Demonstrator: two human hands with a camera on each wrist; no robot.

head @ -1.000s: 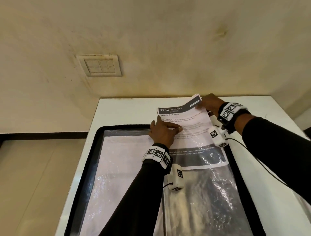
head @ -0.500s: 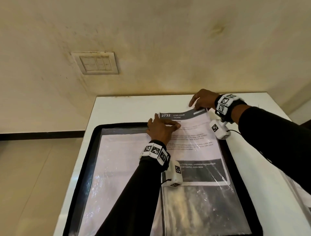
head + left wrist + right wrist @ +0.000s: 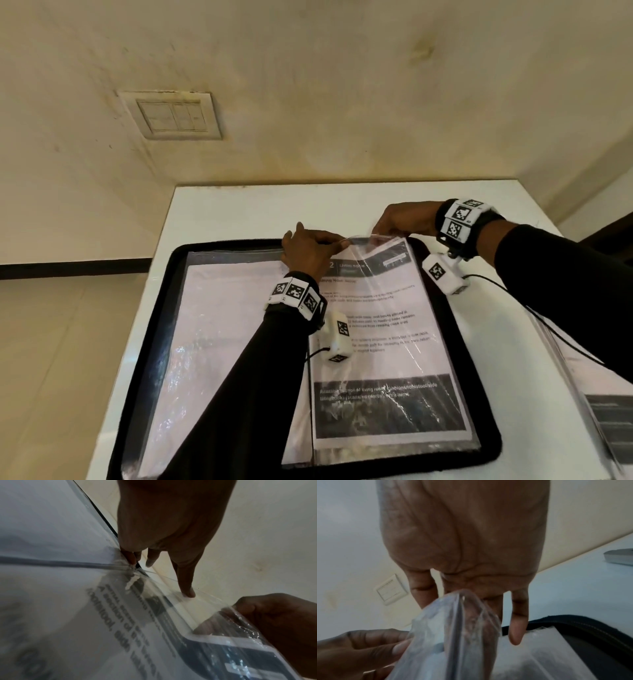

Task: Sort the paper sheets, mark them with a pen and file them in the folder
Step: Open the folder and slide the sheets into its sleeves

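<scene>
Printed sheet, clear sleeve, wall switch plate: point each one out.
Printed sheet (image 3: 380, 308): head view, on its white text area.
Clear sleeve (image 3: 368, 241): head view, on its lifted top edge between the hands.
Wall switch plate (image 3: 171, 116): head view, on the middle of the plate.

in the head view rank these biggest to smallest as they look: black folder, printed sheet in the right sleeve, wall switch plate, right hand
1. black folder
2. printed sheet
3. wall switch plate
4. right hand, though it looks close to the plate in size, and nearness to the camera differs.

Both arms outstretched, left hand (image 3: 310, 251) and right hand (image 3: 402, 219) in pinching grip.
</scene>
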